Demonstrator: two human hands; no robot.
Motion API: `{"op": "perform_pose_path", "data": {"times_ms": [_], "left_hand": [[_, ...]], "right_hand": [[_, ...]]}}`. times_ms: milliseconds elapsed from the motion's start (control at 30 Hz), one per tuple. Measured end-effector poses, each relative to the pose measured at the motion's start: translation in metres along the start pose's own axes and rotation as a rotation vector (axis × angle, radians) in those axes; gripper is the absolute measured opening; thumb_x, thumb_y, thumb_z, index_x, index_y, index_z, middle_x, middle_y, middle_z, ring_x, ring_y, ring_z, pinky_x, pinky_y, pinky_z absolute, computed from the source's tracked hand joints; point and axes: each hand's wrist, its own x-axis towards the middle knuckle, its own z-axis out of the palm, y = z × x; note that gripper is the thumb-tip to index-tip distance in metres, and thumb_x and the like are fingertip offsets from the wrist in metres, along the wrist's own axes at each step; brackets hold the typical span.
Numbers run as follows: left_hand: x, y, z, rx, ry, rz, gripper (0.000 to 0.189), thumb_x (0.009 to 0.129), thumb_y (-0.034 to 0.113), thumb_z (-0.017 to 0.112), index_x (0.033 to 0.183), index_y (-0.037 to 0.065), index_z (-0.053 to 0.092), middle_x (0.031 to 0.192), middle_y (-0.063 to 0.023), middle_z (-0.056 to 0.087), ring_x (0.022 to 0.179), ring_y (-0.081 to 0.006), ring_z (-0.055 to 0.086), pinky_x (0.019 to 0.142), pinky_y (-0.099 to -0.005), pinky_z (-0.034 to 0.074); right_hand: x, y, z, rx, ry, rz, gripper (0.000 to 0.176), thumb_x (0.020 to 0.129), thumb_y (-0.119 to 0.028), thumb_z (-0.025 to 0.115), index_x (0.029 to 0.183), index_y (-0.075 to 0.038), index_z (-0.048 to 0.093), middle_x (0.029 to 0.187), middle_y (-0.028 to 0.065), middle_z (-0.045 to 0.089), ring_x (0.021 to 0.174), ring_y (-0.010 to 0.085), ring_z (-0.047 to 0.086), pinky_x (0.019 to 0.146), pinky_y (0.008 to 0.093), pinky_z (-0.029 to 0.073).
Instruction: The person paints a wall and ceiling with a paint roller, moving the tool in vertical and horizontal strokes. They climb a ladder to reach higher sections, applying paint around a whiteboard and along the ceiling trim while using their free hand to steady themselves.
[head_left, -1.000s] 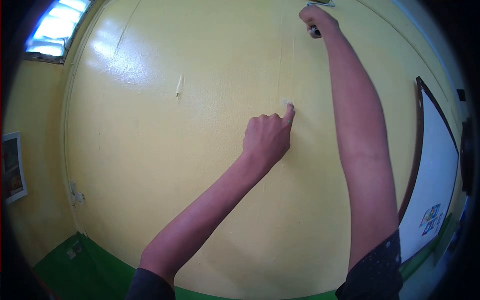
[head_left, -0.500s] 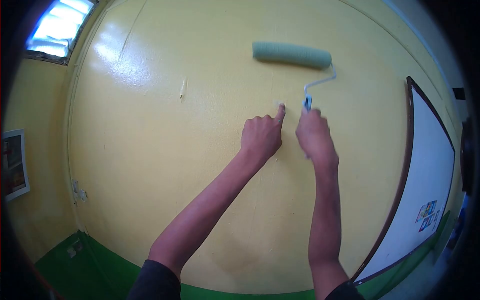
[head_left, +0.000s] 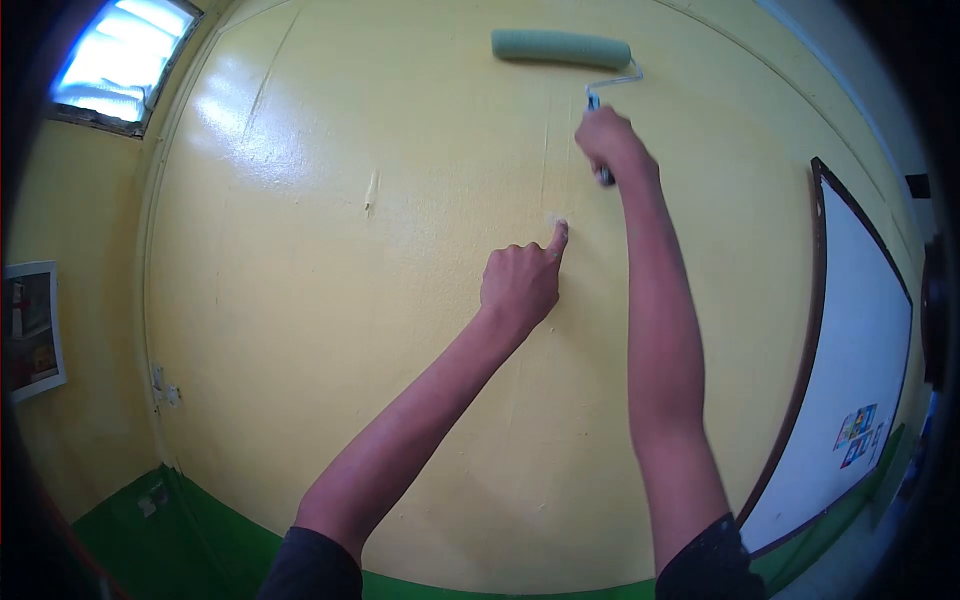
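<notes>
My right hand is closed round the dark handle of a paint roller, high on the yellow wall. The roller's pale green sleeve lies nearly level, up to the left of the hand, and a thin bent wire frame joins it to the handle. Lower and to the left, my left hand is curled like a fist with one digit stretched upward. That digit's tip is at a small pale patch on the wall. Nothing shows in the left hand, though its palm is hidden.
A framed whiteboard with small coloured pictures hangs at the right. On the left are a bright window and a wall picture. A green band runs along the wall's bottom. A small peeled mark shows left of centre.
My right hand and the paint roller have moved up the wall and slightly left. My left hand stays at the pale patch.
</notes>
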Motion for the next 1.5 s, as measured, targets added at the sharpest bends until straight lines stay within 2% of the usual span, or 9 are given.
{"op": "perform_pose_path", "data": {"times_ms": [167,267,400,567,767,933,1100,1167,1500], "left_hand": [[-0.002,0.001,-0.002,0.016,-0.024,-0.013,0.085,0.078,0.003,0.057,0.158,0.021,0.034,0.06,-0.0103,0.059,0.051,-0.0253,0.06,0.052,-0.0408,0.05],[-0.002,0.001,-0.005,0.005,-0.035,-0.01,0.085,0.078,0.003,0.057,0.158,0.021,0.034,0.062,-0.0104,0.06,0.053,-0.0257,0.062,0.052,-0.0412,0.05],[-0.002,-0.001,-0.003,0.011,-0.019,-0.004,0.084,0.079,0.003,0.057,0.158,0.021,0.034,0.063,-0.0107,0.062,0.055,-0.0268,0.064,0.053,-0.0423,0.051],[0.001,0.002,0.004,0.035,0.009,-0.003,0.084,0.079,0.004,0.058,0.158,0.019,0.034,0.065,-0.0109,0.063,0.058,-0.0285,0.066,0.055,-0.0429,0.052],[0.002,0.011,-0.006,0.072,-0.065,-0.032,0.085,0.078,0.005,0.058,0.158,0.019,0.032,0.07,-0.0123,0.067,0.061,-0.0291,0.068,0.057,-0.0429,0.053],[-0.002,0.006,-0.007,0.056,-0.064,-0.054,0.086,0.079,0.005,0.057,0.159,0.023,0.031,0.071,-0.0133,0.067,0.063,-0.0296,0.069,0.059,-0.0436,0.055],[-0.004,0.005,-0.011,0.072,-0.118,-0.081,0.086,0.079,0.005,0.056,0.159,0.026,0.031,0.073,-0.0143,0.068,0.065,-0.0302,0.07,0.061,-0.0436,0.056],[-0.004,0.002,-0.008,0.082,-0.044,-0.044,0.087,0.079,0.005,0.056,0.159,0.027,0.03,0.072,-0.0141,0.068,0.064,-0.0295,0.07,0.061,-0.0435,0.056],[-0.01,0.014,-0.02,0.076,-0.125,-0.045,0.077,0.084,0.01,0.055,0.158,0.018,0.033,0.072,-0.0142,0.068,0.062,-0.0311,0.069,0.059,-0.0441,0.056]], "right_hand": [[0.041,-0.024,-0.019,0.088,0.091,0.018,0.017,0.087,-0.007,0.047,0.078,-0.002,0.06,0.066,0.0108,0.063,0.052,0.0176,0.062,0.052,0.0374,0.051],[0.025,-0.008,-0.012,0.155,0.057,0.009,0.018,0.088,-0.007,0.046,0.081,0.0,0.061,0.066,0.0123,0.064,0.053,0.02,0.064,0.052,0.0384,0.051],[-0.035,0.053,0.011,0.116,0.124,-0.04,0.035,0.101,-0.023,0.043,0.101,0.006,0.063,0.088,0.0268,0.071,0.07,0.0396,0.072,0.06,0.0483,0.058],[-0.089,0.072,0.017,0.101,0.091,0.072,0.047,0.105,-0.033,0.039,0.104,0.006,0.063,0.101,0.0296,0.07,0.082,0.0404,0.073,0.067,0.0502,0.06],[-0.04,0.042,0.002,0.19,0.084,0.026,0.049,0.105,-0.034,0.038,0.103,0.008,0.063,0.103,0.0315,0.069,0.089,0.0441,0.071,0.074,0.0518,0.06],[-0.091,0.076,0.049,0.102,0.319,-0.003,0.044,0.106,-0.032,0.039,0.101,0.007,0.059,0.096,0.0334,0.068,0.092,0.05,0.067,0.083,0.0549,0.056],[-0.202,0.088,0.076,0.158,0.205,0.129,0.034,0.107,-0.028,0.039,0.103,0.004,0.05,0.089,0.0326,0.068,0.089,0.05,0.068,0.078,0.0572,0.055],[-0.231,0.084,0.081,0.159,0.148,0.245,0.033,0.108,-0.027,0.039,0.102,0.004,0.049,0.087,0.0322,0.068,0.087,0.0502,0.068,0.074,0.0573,0.056],[-0.206,0.081,0.079,0.206,0.188,0.169,0.037,0.109,-0.028,0.036,0.101,0.005,0.049,0.085,0.0332,0.067,0.084,0.0491,0.069,0.071,0.0555,0.057]]}}
